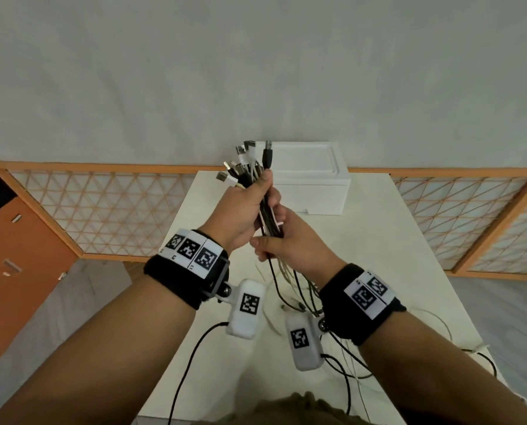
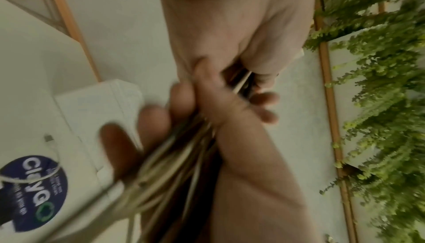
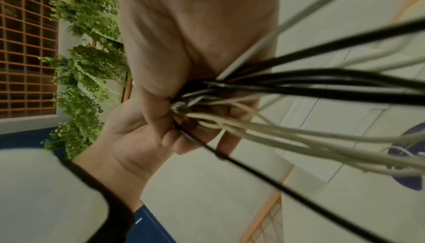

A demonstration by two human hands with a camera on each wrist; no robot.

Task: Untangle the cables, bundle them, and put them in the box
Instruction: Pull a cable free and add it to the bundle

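Note:
A bundle of black and white cables (image 1: pixel 267 216) is held upright above the white table (image 1: pixel 394 240). Its plug ends (image 1: pixel 245 162) fan out at the top. My left hand (image 1: pixel 247 207) grips the bundle just under the plugs. My right hand (image 1: pixel 286 243) holds the same bundle right below it. The loose tails (image 1: pixel 299 299) hang down and trail over the table. The right wrist view shows the cables (image 3: pixel 310 87) streaming out of my right fist (image 3: pixel 195 56). In the blurred left wrist view the strands (image 2: pixel 170 167) run between both hands. A white box (image 1: pixel 313 185), lid shut, stands behind them.
More cable loops (image 1: pixel 440 323) lie at the table's right side. Wooden lattice screens stand at the left (image 1: pixel 103 210) and right (image 1: pixel 470 216). An orange cabinet (image 1: pixel 17 271) is at far left. Green plants (image 2: pixel 379 101) hang on a wall. A blue round sticker (image 2: pixel 34 192) lies on the tabletop.

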